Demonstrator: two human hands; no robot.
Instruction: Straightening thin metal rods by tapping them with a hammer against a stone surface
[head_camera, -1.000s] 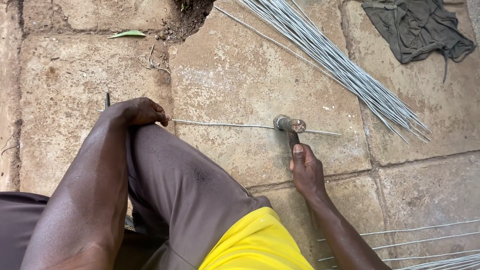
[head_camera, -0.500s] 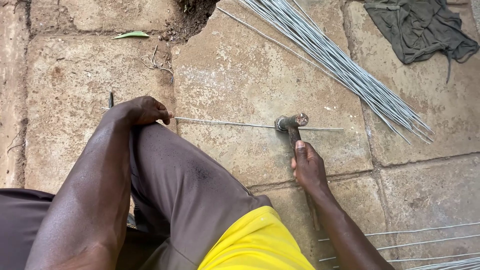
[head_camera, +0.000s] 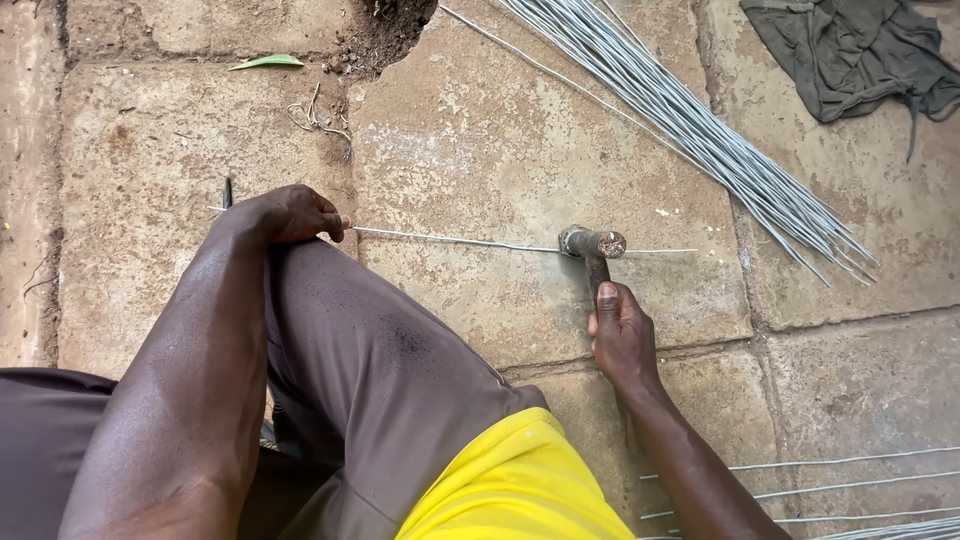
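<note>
Worn tan paving slabs (head_camera: 500, 120) fill my view, cracked at the joints, with a patch of dark soil at the top edge. I see the left hand (head_camera: 290, 213) near the left side of the middle slab, fingers pinched together on one end of a thin, straight grey metal wire (head_camera: 460, 241) that lies flat across the slab. The right hand (head_camera: 622, 335) is wrapped closed around the dark handle of a rusty steel-headed hammer (head_camera: 592, 243), whose head rests on the wire towards its right end. The wire looks nearly straight along its length, so I judge the straightening of this piece well along. A large bundle of long grey wires (head_camera: 690, 130) fans across the top right slab, and a few single wires (head_camera: 840, 480) lie at the bottom right corner; I cannot tell which are finished. A crumpled dark green cloth (head_camera: 850, 55) sits at the top right corner.
</note>
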